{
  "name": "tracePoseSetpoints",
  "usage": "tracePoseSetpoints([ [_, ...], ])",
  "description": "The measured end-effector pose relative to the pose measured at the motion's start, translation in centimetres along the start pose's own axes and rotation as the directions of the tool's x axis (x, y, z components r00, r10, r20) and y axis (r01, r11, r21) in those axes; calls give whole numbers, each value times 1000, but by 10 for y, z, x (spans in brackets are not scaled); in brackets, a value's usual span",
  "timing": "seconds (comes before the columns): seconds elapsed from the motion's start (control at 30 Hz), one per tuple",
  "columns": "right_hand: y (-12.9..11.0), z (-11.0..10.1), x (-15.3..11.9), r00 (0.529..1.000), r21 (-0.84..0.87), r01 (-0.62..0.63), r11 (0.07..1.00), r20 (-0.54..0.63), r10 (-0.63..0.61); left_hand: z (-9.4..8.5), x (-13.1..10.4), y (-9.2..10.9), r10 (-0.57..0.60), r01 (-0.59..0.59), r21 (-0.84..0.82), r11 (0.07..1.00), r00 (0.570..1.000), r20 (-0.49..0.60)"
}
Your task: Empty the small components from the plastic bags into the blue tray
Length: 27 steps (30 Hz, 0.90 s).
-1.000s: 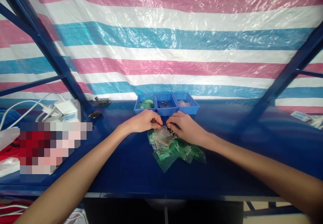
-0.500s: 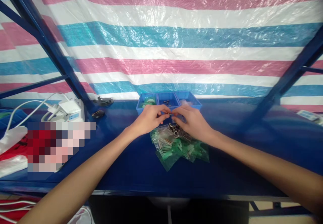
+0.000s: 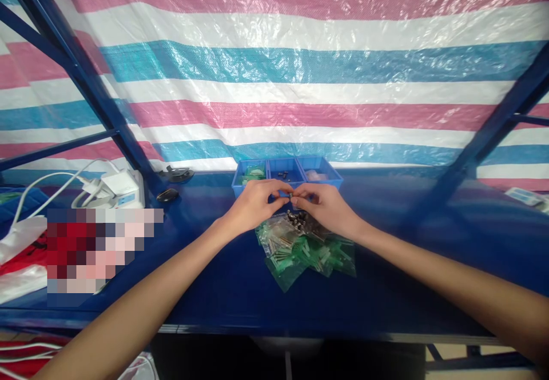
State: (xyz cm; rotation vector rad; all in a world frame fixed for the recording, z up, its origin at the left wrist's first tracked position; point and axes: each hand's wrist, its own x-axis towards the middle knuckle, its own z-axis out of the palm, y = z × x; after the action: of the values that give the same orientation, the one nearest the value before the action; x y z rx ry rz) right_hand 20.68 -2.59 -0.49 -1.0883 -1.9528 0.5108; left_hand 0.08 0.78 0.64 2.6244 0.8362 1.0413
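My left hand (image 3: 259, 202) and my right hand (image 3: 321, 204) meet at the fingertips, just in front of the blue bins. Between the pinched thumbs and forefingers is a small dark metal piece (image 3: 291, 196), too small to name. Below them lies a heap of green plastic bags (image 3: 285, 274) with slim rods or screws showing through. On top of the bags rests a pile of small dark metal fittings (image 3: 297, 218), partly covered by my right hand. The three-part blue bin (image 3: 235, 184) holds green bags on the left, a few dark pieces in the middle and clear bags on the right.
A white power strip with plugs (image 3: 124, 188) stands at the left on the blue table (image 3: 206, 294). Nearby are a black mouse-like object (image 3: 167, 195) and a dark flat item (image 3: 178, 173). Blue metal posts rise on both sides before a striped sheet (image 3: 300, 91).
The fingertips of both hands have come closer together around the small metal piece, and my right hand's fingers have curled more. The bags and bins stay in place.
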Motion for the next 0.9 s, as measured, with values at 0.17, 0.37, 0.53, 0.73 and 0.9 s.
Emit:
tracePoseSetpoints([
  [0.17, -1, 2, -2, 996, -82, 71, 994, -54, -76, 1, 0, 1, -12, 13, -17, 1000, 1000, 13],
  [0.37, -2, 1, -4, 987, -97, 145, 985, -52, -151, 2, 0, 0, -137, 148, -165, 975, 988, 73],
  [0.53, -1, 1, -4, 983, -173, 171, 970, -41, -180, 6, -1, -3, -188, 226, -330, 916, 972, 143],
  [0.73, 2, 2, -2, 995, -101, 83, 991, -50, -89, 5, -1, -1, -171, 179, -208, 962, 984, 57],
  [0.9, 7, 3, -1, 999, 70, -19, 997, -30, 21, 3, -3, 0, -10, 12, 40, 999, 998, -57],
])
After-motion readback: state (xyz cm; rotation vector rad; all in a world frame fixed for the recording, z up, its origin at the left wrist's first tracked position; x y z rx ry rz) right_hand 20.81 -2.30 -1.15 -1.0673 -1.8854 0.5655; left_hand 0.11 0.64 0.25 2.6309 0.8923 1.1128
